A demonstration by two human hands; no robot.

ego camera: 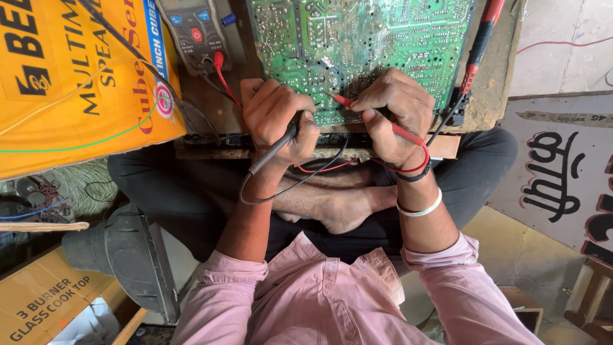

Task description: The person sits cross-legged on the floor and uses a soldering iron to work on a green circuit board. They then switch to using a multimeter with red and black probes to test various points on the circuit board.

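A green circuit board lies solder-side up on a low wooden bench in front of me. My left hand is closed around a black test probe at the board's near edge. My right hand grips a red test probe, its tip touching the board's near edge between my two hands. Black and red leads loop below my wrists. A grey multimeter lies left of the board with a red plug in it.
A large yellow cardboard box stands at the left. A dark metal part and a brown carton sit lower left. A red-handled tool rests along the board's right side. My crossed legs are under the bench.
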